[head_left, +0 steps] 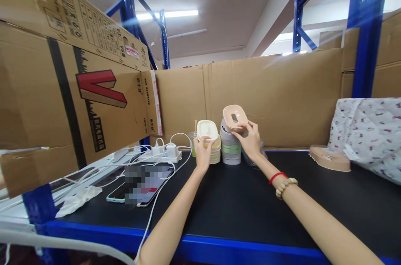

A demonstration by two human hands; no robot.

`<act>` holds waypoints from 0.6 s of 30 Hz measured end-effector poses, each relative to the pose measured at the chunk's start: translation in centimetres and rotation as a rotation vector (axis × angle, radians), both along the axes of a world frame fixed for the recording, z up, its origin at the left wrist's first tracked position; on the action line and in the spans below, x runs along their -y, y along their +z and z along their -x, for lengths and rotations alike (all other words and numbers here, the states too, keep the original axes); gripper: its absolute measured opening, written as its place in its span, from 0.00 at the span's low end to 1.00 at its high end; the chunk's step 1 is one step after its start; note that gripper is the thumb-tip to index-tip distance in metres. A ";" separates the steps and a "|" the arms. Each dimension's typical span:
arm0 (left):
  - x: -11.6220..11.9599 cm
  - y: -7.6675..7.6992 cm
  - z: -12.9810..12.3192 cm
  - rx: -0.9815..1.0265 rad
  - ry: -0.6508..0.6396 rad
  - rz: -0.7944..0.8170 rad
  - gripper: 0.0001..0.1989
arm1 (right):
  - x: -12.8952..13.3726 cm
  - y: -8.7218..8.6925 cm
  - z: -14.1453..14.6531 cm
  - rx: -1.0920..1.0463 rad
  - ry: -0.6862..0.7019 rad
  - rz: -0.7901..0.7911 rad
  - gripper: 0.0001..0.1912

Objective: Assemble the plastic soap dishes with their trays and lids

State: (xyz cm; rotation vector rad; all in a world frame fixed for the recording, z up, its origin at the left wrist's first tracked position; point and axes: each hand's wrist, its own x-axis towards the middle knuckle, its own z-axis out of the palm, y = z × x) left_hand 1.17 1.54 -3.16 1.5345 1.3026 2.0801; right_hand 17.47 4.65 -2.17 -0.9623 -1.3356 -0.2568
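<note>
Peach-coloured dish point(230, 115) with a slot in its middle: pinched in the right hand point(249, 137), thumb low, fingers along the edge, top face tilted toward the camera. It's right at the top of the grey stack point(231, 159); can't tell if it's touching. One green layer point(231, 149) in that stack, partway down.

Left hand point(203, 154) grips the cream dish point(207, 128) by its near edge, also tilted, over the yellow stack point(215, 157). Contact underneath hidden by the fingers. Both stacks stand upright side by side on the black shelf point(250, 206), near the cardboard wall point(282, 102) at the back.

Red band point(277, 176) and bead bracelet point(285, 187) on the right wrist.

Left of the stacks: white power strip point(173, 158) with chargers and cables, then two phones point(153, 192) lying flat, screens partly blurred. Crumpled tissue point(79, 200) near the front left corner. Far right: peach oval piece point(330, 160) beside a patterned white cloth point(369, 135).
</note>
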 end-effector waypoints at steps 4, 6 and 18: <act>0.4 0.9 -0.7 0.223 -0.112 -0.089 0.07 | 1.1 -0.3 0.6 -0.063 0.032 -0.206 0.12; 0.7 1.2 -1.2 0.303 -0.210 -0.100 0.10 | 1.8 -0.5 1.2 -0.050 0.100 -0.251 0.11; 1.7 1.5 -2.1 0.490 -0.420 -0.064 0.22 | 4.7 -1.2 3.6 -0.113 0.324 -0.080 0.17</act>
